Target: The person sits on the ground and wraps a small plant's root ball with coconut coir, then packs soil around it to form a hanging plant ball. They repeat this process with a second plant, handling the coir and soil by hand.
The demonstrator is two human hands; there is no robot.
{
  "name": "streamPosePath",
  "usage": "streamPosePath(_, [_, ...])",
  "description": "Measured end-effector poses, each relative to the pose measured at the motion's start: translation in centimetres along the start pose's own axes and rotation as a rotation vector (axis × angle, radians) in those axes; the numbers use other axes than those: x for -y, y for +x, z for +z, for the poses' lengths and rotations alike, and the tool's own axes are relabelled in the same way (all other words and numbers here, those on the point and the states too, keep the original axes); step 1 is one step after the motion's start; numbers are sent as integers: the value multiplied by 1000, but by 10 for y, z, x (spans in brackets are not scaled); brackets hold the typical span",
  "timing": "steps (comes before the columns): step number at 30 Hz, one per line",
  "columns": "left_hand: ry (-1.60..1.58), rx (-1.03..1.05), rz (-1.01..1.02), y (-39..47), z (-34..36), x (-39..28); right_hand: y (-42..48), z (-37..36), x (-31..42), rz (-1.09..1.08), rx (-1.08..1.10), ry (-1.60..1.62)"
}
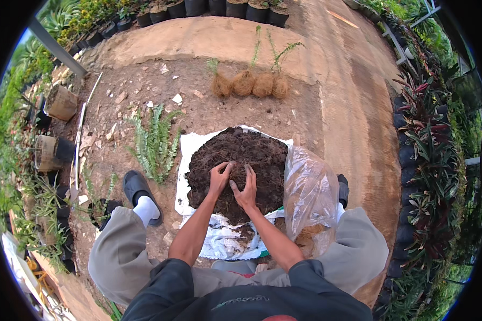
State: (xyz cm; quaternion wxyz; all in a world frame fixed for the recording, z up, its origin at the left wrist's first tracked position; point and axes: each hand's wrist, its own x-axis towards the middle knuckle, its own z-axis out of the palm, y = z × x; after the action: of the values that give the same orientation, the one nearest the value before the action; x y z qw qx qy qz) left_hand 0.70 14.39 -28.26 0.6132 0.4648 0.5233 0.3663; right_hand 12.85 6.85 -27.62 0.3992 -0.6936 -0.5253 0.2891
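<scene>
A mound of dark, fibrous soil (261,160) lies on a white sack (188,146) between my feet. Over its middle, my left hand (220,176) bends its fingers down to the soil, thumb and fingertips near each other. My right hand (246,188) is just beside it, thumb apart from the straighter fingers. Between the two hands is a patch of soil with brown root fibres (237,172). Whether either hand grips a clump of it cannot be made out.
Several coconut-fibre balls (262,84), some with fern fronds, stand in a row beyond the sack. A loose fern (156,144) lies to the left. On the right, a clear plastic bag (311,192) holds brown fibre. Potted plants (415,172) line the path.
</scene>
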Motion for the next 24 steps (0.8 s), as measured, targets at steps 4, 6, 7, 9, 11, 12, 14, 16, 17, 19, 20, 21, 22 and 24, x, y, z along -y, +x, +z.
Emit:
streamPosePath(4, [-284, -58, -61, -1, 1, 2, 0, 7, 6, -31, -26, 35])
streamPosePath(6, [-284, -76, -81, -5, 1, 3, -1, 8, 8, -60, -44, 45])
streamPosePath(7, [-289, -82, -89, -6, 2, 2, -1, 8, 8, -69, -44, 50])
streamPosePath(9, [-320, -59, -116, -8, 1, 3, -2, 8, 11, -92, -40, 62])
streamPosePath(11, [-391, -57, -112, -9, -2, 9, -4, 7, 16, -112, -3, 109])
streamPosePath(12, [-406, -62, -117, -11, -1, 5, -4, 7, 17, -121, 8, 130])
streamPosePath(14, [-435, -72, -128, -19, 1, -3, -9, 10, 22, -204, 26, 132])
streamPosePath(16, [-531, -56, -140, -22, -8, 9, -14, 16, 34, -275, 44, 124])
streamPosePath(17, [-578, -48, -146, -23, -13, 16, -15, 17, 40, -286, 35, 110])
streamPosePath(19, [-719, -31, -274, -30, -9, 7, -19, 18, 47, -297, -1, 78])
streamPosePath(20, [-767, -23, -313, -34, -8, 2, -18, 15, 49, -338, -22, 77])
streamPosePath(21, [-816, -16, -347, -36, -7, -3, -16, 11, 54, -377, -25, 68])
streamPosePath(22, [-818, -31, -364, -39, -7, -7, -15, 6, 59, -416, -29, 58])
streamPosePath(24, [-825, -59, -396, -45, -4, -16, -14, -2, 70, -472, -63, 34])
